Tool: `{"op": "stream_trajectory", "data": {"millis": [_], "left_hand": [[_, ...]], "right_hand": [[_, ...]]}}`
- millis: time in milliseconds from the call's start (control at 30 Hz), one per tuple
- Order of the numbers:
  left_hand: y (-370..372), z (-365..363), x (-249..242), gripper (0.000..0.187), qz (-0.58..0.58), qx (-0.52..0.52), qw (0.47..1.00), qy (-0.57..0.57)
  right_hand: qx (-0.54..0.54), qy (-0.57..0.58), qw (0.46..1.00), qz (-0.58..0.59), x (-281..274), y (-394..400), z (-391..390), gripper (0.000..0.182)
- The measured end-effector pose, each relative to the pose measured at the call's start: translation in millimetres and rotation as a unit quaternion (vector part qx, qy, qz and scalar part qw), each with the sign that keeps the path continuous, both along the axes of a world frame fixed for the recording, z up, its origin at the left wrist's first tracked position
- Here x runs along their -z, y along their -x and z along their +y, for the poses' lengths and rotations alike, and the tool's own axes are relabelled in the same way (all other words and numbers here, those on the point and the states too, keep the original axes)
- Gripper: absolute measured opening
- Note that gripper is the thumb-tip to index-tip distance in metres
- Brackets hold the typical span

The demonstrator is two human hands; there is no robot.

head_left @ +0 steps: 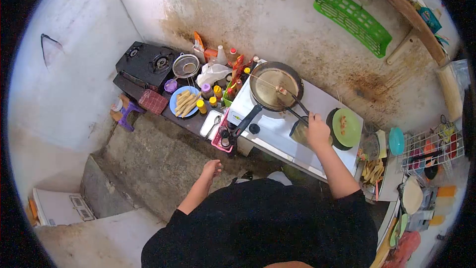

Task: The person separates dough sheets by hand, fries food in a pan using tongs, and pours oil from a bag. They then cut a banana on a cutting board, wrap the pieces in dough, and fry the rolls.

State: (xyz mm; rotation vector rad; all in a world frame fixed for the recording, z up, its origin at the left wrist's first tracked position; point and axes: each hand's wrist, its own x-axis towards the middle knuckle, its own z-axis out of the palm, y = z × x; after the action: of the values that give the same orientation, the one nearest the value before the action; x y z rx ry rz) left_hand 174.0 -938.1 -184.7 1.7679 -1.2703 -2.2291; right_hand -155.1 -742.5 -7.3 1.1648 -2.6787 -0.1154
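Tongs and a skewer over the frying pan

The fingers of our right hand were closed around the grip end of a pair of dark tongs. The tongs' two arms stood apart and reached over the near right rim of the frying pan. Near their tips, small pieces of food sat on a thin skewer, which ran out to the pan's upper left rim; we could not tell whether the tips touched them. The pan rested on a white stove, its black handle pointing down and to the left.

Our left hand hung above the floor, well apart from the stove, with its fingers loosely bent and slightly apart.

To the right of the pan, a green plate held small reddish bits of food, and a dark round pan showed from under its left edge. To the left, beyond the sauce bottles, a blue plate carried pale yellow rolls. Behind it lay a mesh strainer, beside a black two-burner stove.
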Motion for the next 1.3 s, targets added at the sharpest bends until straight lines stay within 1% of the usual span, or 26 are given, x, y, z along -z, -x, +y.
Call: {"op": "stream_trajectory", "data": {"millis": [100,300,400,500,600,700,800,900,967,1033,1133,1233,1300], "left_hand": [[-0.8,-0.8,2.9,0.024,-0.014,0.001,1.0,-0.002],[-2.8,-1.0,-4.2,0.023,-0.003,0.0,1.0,-0.01],[-1.0,-2.9,-6.5,0.025,-0.01,-0.005,1.0,-0.01],[-2.2,-5.1,-4.6,0.027,-0.003,-0.01,1.0,-0.004],[-0.9,-4.9,-12.6,0.028,-0.003,-0.011,1.0,-0.001],[-4.2,-5.0,-9.7,0.028,0.001,-0.009,1.0,-0.002],[-7.8,-5.3,4.8,0.026,0.003,-0.007,1.0,-0.004],[-10.8,-5.3,12.4,0.025,0.002,-0.007,1.0,-0.007],[-11.6,-5.5,15.9,0.025,-0.006,0.0,1.0,-0.011],[-10.3,-3.7,8.7,0.025,-0.011,-0.002,1.0,-0.012],[-9.2,-2.9,2.7,0.024,-0.005,-0.006,1.0,-0.011],[-7.4,-5.1,-1.2,0.023,-0.002,0.0,1.0,-0.007],[-6.8,-5.7,-1.0,0.022,-0.003,0.0,1.0,-0.005]], "right_hand": [[0.042,0.004,0.994,-0.097,-10.0,4.1,2.5,0.055],[0.092,0.026,0.991,-0.098,-10.1,35.4,-1.3,0.053],[0.118,0.029,0.979,-0.161,-7.8,49.6,-6.3,0.049],[0.141,0.081,0.961,-0.223,3.0,59.9,-4.6,0.041],[0.154,0.087,0.936,-0.306,17.0,74.1,0.6,0.046],[0.133,0.082,0.923,-0.351,37.7,92.3,9.0,0.049],[0.139,0.08,0.899,-0.408,5.5,69.5,7.1,0.047],[0.108,0.198,0.867,-0.445,37.2,87.9,16.8,0.043],[0.121,0.189,0.882,-0.415,44.5,99.9,16.0,0.041],[0.143,0.158,0.899,-0.383,35.3,100.6,9.0,0.04],[0.092,0.135,0.958,-0.234,18.9,90.7,-6.4,0.038],[0.088,0.061,0.957,-0.27,-17.7,81.3,-28.5,0.035],[0.062,0.047,0.97,-0.232,-18.1,86.5,-39.9,0.035]]}}
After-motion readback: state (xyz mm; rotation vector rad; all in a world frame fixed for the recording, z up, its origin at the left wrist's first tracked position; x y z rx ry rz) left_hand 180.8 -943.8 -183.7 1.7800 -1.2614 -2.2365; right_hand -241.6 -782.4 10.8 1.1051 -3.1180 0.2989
